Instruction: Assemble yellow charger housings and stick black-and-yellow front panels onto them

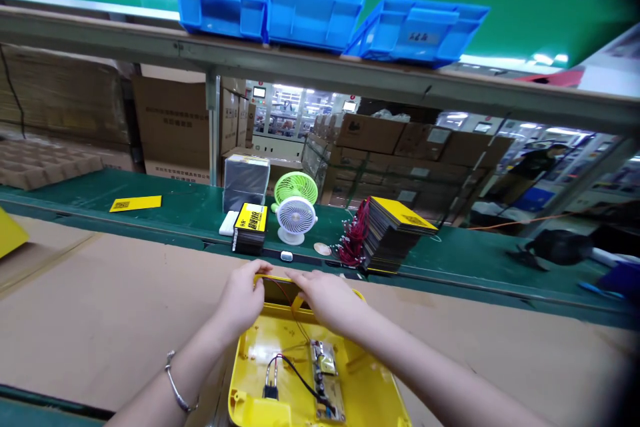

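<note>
A yellow plastic housing lies open towards me on the brown cardboard surface. Inside it are a circuit board, a black power socket with dark leads, and thin red wires running to the far wall. My left hand grips the far rim at its left part, thumb inside and fingers over the edge. Along the same rim, further right, my right hand is bent over the wall, its fingertips partly hidden. A dark strip shows in the far wall between both hands.
Beyond the housing, a green bench holds a stack of yellow-and-black panels, red wire bundles, a smaller labelled stack, and a white fan before a green fan. Blue bins line the overhead shelf. A person is far right.
</note>
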A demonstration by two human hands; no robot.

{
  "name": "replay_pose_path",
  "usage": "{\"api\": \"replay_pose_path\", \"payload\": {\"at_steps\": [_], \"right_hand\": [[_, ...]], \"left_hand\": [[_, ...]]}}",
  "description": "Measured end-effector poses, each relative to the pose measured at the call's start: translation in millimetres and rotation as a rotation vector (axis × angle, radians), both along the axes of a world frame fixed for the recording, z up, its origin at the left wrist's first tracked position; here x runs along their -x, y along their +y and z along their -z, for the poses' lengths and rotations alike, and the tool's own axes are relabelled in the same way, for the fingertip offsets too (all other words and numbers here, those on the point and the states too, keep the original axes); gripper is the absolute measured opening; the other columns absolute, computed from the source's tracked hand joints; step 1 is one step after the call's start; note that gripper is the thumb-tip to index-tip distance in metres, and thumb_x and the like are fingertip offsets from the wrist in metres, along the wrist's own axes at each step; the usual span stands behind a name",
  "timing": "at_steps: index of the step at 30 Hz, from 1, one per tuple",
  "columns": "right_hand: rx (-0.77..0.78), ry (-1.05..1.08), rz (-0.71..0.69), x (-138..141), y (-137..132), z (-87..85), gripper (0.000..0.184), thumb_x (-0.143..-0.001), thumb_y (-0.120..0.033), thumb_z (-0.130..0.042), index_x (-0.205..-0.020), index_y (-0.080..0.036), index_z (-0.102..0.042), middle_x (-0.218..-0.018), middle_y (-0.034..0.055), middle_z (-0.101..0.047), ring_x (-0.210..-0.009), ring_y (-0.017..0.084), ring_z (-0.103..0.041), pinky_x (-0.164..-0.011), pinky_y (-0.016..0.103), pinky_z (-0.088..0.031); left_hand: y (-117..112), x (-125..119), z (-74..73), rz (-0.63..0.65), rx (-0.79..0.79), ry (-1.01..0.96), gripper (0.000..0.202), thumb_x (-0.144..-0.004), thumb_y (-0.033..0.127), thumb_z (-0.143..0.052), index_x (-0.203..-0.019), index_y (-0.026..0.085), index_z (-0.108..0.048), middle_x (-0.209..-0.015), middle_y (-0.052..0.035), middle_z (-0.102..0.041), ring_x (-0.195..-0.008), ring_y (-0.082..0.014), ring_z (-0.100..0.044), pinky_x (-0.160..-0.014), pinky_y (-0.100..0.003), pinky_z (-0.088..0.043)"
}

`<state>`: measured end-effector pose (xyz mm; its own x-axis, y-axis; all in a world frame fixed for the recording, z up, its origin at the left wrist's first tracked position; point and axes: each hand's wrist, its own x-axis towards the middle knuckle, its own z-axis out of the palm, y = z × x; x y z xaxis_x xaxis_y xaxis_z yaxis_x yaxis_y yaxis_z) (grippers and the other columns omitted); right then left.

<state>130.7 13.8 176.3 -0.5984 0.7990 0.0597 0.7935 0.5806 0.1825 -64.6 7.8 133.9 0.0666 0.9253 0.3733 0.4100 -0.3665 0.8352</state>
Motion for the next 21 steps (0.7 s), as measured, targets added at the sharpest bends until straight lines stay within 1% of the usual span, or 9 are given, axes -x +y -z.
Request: {"api": "replay_pose_path", "payload": {"at_steps": [2,3,5,8,10,12,15,17,21], "right_hand": [[0.026,-0.006,0.055,-3,3,-10.3,0.022,-0.087,-0.022,-0.048,-0.101,-0.022,-0.064,-0.086,0.0046,-0.067,-0.079,0.019,-0.062,-0.064,0.026,-0.042],[0.020,-0.013,0.079,-4,4,-14.4,0.019,-0.087,-0.024,-0.048,-0.088,-0.021,-0.066,-0.081,0.0049,-0.067,-0.076,0.020,-0.062,-0.063,0.026,-0.041],[-0.007,-0.015,0.101,-4,4,-19.3,0.019,-0.085,-0.025,-0.051,-0.075,-0.018,-0.065,-0.077,0.0060,-0.066,-0.073,0.021,-0.062,-0.062,0.027,-0.041],[-0.044,0.000,0.097,0,-3,-21.0,0.015,-0.083,-0.025,-0.053,-0.078,-0.018,-0.065,-0.080,0.0059,-0.066,-0.077,0.021,-0.062,-0.064,0.027,-0.040],[-0.089,0.026,0.073,5,-10,-21.1,0.020,-0.087,-0.027,-0.049,-0.081,-0.018,-0.065,-0.082,0.0061,-0.066,-0.081,0.022,-0.061,-0.067,0.028,-0.040],[-0.111,0.048,0.102,14,-17,-20.8,0.030,-0.090,-0.034,-0.043,-0.079,-0.018,-0.066,-0.079,0.0072,-0.067,-0.077,0.023,-0.061,-0.066,0.030,-0.039],[-0.011,0.070,0.188,30,-22,-17.9,0.038,-0.087,-0.043,-0.047,-0.069,-0.017,-0.067,-0.067,0.0086,-0.066,-0.064,0.024,-0.061,-0.056,0.029,-0.036],[0.064,0.092,0.143,42,-21,-14.1,0.029,-0.086,-0.039,-0.050,-0.073,-0.020,-0.068,-0.070,0.0059,-0.067,-0.065,0.022,-0.061,-0.055,0.027,-0.034],[0.107,0.097,-0.028,58,-16,-5.2,0.017,-0.083,-0.021,-0.049,-0.088,-0.023,-0.066,-0.081,0.0013,-0.069,-0.070,0.018,-0.062,-0.056,0.025,-0.033]], "left_hand": [[-2,0,-0.5,-0.008,0.015,0.002,0.032,-0.078,0.007,-0.040,-0.099,0.020,-0.061,-0.099,-0.0029,-0.065,-0.094,-0.0168,-0.059,-0.087,-0.029,-0.045],[-2,0,-1.0,-0.009,0.022,0.004,0.032,-0.078,0.007,-0.040,-0.099,0.020,-0.061,-0.100,-0.0028,-0.065,-0.094,-0.0164,-0.059,-0.087,-0.029,-0.045],[-3,0,-2.3,-0.007,0.032,0.012,0.033,-0.077,0.007,-0.040,-0.100,0.020,-0.061,-0.101,-0.0025,-0.065,-0.095,-0.0154,-0.059,-0.088,-0.028,-0.044],[-2,2,-4.2,0.003,0.059,0.039,0.033,-0.078,0.008,-0.041,-0.103,0.019,-0.060,-0.101,-0.0026,-0.065,-0.095,-0.0142,-0.059,-0.088,-0.025,-0.043],[1,5,-6.2,0.009,0.092,0.076,0.028,-0.080,0.014,-0.043,-0.100,0.017,-0.061,-0.099,-0.0036,-0.066,-0.092,-0.0154,-0.060,-0.082,-0.025,-0.045],[5,10,-9.8,0.025,0.136,0.137,0.024,-0.083,0.024,-0.044,-0.087,0.016,-0.065,-0.088,-0.0042,-0.068,-0.082,-0.0175,-0.061,-0.070,-0.025,-0.045],[9,18,-19.1,0.077,0.195,0.251,0.030,-0.082,0.034,-0.046,-0.070,0.016,-0.067,-0.067,-0.0025,-0.066,-0.065,-0.0177,-0.059,-0.055,-0.025,-0.038],[11,22,-27.0,0.125,0.219,0.316,0.025,-0.079,0.032,-0.050,-0.070,0.018,-0.069,-0.066,-0.0012,-0.066,-0.063,-0.0167,-0.059,-0.053,-0.024,-0.037],[16,27,-41.3,0.208,0.265,0.421,0.018,-0.071,0.023,-0.054,-0.073,0.021,-0.072,-0.071,-0.0001,-0.069,-0.067,-0.0151,-0.060,-0.054,-0.021,-0.038]]}}
